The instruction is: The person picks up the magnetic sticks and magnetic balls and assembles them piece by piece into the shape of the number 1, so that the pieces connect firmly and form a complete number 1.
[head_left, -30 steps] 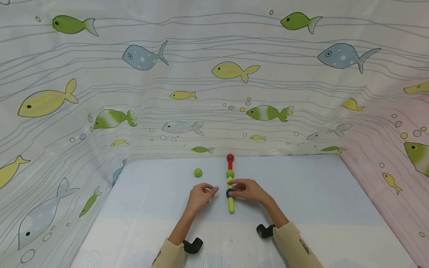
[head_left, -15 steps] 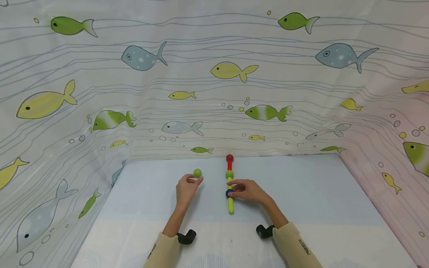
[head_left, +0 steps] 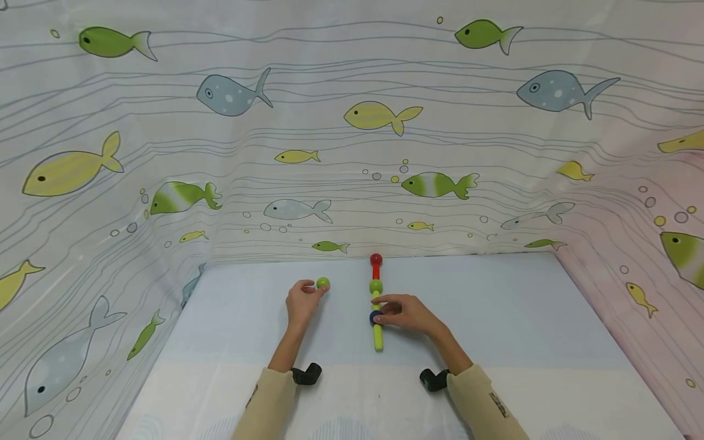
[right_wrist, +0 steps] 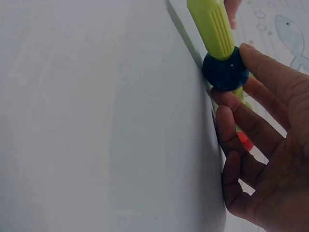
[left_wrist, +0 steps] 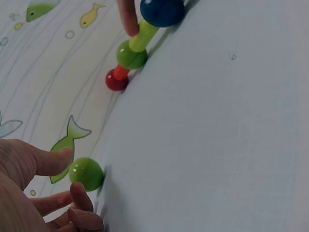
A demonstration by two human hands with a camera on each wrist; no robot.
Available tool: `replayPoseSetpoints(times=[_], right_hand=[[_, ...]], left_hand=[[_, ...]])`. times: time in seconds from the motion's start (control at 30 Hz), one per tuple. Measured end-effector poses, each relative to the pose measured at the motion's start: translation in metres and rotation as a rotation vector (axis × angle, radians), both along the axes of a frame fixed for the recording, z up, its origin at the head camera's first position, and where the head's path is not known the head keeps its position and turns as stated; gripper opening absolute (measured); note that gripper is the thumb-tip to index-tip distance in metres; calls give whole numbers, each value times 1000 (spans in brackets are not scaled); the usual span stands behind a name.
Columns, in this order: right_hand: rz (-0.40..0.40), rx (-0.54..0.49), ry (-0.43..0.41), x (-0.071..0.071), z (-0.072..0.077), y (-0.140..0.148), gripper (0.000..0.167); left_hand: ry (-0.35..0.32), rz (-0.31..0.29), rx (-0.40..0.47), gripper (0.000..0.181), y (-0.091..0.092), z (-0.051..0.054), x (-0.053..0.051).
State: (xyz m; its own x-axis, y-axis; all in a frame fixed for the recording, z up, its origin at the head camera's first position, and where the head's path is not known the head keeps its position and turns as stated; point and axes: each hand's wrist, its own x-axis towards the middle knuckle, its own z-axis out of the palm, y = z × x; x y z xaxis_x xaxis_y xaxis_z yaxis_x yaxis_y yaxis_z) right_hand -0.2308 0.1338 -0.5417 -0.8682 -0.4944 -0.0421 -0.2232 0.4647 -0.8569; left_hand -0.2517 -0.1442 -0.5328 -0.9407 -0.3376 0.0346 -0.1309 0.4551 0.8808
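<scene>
My left hand is at a loose green ball, thumb and fingers on either side of it. In the left wrist view the index fingertip overlaps the ball's lower edge, and a small gap seems to show by the thumb; firm contact cannot be made out. The right hand pinches a dark blue ball between thumb and fingers. That ball belongs to a straight row lying on the table: a yellow-green ribbed stick nearest me, the blue ball, another yellow-green stick, a green ball, a red stick, a red ball.
A pale table surface spreads around both hands. Behind it rises a fish-printed backdrop, with the red ball close to its foot. Black wrist-worn devices sit at both sleeve cuffs.
My left hand has moved left and away from me, from beside the row to the loose green ball. The right hand stays at the blue ball, and the row has not moved.
</scene>
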Motion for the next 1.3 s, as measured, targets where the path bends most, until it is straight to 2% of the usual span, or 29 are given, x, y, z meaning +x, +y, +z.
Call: replayPoseSetpoints(times=[0.2,0.43,0.8,1.13,1.3], right_hand=[[3,-4,5,0,-1,0,44],[6,-2,14,0,0,0,45],[-9,-1,-8,-2,0,-1,44],[-14,7,-5,-2,1,-2,44],[-12,6,-3,-2,0,-2,44]], left_hand=[[-3,-22,44,38,-1,-1,-7],[-9,-36,57,37,0,-4,-14],[-37,-47,84,33,-1,-4,-18],[-55,-74,91,33,0,-5,-15],[-57,-112,83,33,2,-1,-8]])
